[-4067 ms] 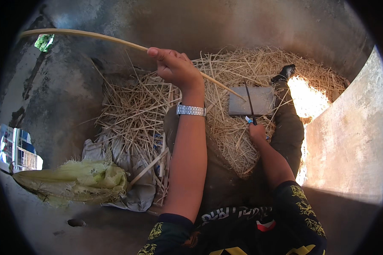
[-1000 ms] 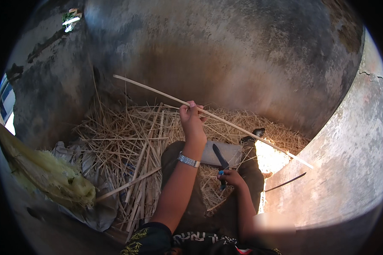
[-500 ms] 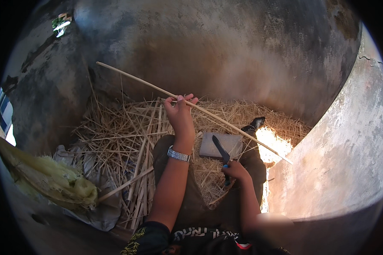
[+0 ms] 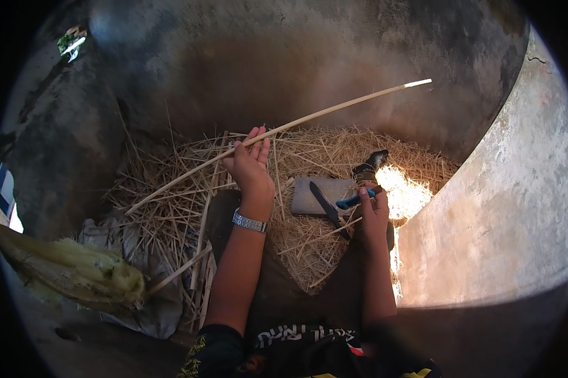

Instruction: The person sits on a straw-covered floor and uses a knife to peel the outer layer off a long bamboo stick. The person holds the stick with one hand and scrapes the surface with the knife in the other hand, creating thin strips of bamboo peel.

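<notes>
My left hand (image 4: 251, 165), with a metal-banded watch (image 4: 250, 222) on the wrist, pinches a long, pale, thin stick (image 4: 340, 109) between thumb and fingers. The stick slants across the view: its low end is over the straw at left, its far end raised at right in front of the wall. My right hand (image 4: 373, 211) is closed around the blue handle (image 4: 354, 200) of a knife. A dark, slightly curved blade (image 4: 325, 200) crosses the front of a grey block (image 4: 304, 196) between my legs; where it meets the handle is unclear.
Straw and loose sticks (image 4: 170, 183) cover the ground. A curved, stained wall (image 4: 309, 69) rises ahead, and a pale wall (image 4: 485, 233) stands close at right. At left lies a fibrous yellow-green stalk (image 4: 76, 271) on grey sheeting (image 4: 161, 315). My foot (image 4: 375, 160) rests ahead.
The long stick has swung so its right end rises and its left end drops. My right hand has moved up and right, with the blue handle now turned sideways.
</notes>
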Demonstrator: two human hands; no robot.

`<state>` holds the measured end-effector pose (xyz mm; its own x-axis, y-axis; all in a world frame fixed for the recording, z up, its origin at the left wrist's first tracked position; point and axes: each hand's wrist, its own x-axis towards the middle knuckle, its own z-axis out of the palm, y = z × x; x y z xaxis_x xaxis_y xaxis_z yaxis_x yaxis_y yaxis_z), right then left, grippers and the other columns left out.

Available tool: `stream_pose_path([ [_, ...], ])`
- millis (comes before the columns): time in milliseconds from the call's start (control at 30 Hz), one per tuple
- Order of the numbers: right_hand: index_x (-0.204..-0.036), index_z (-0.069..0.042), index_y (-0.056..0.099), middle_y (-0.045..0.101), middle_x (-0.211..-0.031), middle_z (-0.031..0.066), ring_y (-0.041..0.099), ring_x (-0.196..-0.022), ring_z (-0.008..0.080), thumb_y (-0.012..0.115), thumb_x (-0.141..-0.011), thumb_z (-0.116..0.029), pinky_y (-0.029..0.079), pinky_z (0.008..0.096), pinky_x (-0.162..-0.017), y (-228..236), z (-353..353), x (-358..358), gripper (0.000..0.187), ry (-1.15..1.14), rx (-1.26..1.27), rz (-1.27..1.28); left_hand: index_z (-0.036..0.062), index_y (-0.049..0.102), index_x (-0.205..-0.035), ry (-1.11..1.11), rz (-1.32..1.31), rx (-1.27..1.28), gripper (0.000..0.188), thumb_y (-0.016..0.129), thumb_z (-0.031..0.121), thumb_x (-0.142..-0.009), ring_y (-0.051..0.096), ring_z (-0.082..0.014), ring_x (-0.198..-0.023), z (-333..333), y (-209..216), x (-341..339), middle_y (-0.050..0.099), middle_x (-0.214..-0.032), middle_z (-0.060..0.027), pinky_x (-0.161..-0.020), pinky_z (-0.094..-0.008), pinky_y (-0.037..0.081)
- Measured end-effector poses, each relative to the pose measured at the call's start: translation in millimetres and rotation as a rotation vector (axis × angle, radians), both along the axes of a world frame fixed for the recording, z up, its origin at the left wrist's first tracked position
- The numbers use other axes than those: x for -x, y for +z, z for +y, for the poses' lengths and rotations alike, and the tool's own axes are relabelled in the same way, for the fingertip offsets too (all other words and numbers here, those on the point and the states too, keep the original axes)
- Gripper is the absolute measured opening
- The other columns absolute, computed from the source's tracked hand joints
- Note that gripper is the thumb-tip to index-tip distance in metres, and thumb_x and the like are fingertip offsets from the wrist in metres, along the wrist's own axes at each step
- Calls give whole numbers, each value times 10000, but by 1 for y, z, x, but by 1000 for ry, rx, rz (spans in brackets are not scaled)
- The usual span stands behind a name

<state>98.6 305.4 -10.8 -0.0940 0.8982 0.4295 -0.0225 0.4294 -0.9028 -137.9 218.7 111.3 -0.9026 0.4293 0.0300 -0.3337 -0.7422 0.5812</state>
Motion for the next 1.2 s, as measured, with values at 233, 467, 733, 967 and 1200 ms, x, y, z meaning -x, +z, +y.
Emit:
stream_pose_path([
  [233,-1140,-33,618,690,-1003,147,651,-1003,202,577,-1032,-277,478,346,-921,55,-29,12,271,403,145,395,-57,323,-1278,-170,-132,-151,330,290,219,-1101,533,-369,-1306,15,-13,-65,539,-1346,-261,-1102,-433,496],
  [467,-1246,-41,539,360,-663,-36,345,-490,47,561,-1042,-285,321,213,-428,111,-42,24,319,637,400,715,43,328,-1286,-223,43,-169,306,310,289,-1103,537,-356,-1308,-27,-8,-114,530,-1369,-262,-1076,-455,501],
  [733,-1182,12,570,381,-663,-40,350,-487,41,579,-1037,-304,315,211,-442,149,-42,39,348,552,303,732,68,371,-1185,-336,178,-112,282,344,335,-1097,636,-319,-1083,-34,-27,-117,630,-1142,-208,-919,-436,550],
  [967,-1111,12,605,385,-629,-47,343,-465,36,588,-1033,-299,314,208,-436,164,-50,26,321,537,257,597,52,515,-1063,269,1458,230,190,429,220,-1075,633,-279,-901,-124,14,-123,675,-894,-137,-759,-391,534],
  [1200,-1031,15,658,405,-596,-53,350,-447,33,602,-1022,-271,278,203,-417,178,-47,28,291,505,267,402,36,559,-916,-451,983,803,299,475,274,-1076,535,-107,-629,-119,0,-89,585,-698,-35,-621,-290,458],
])
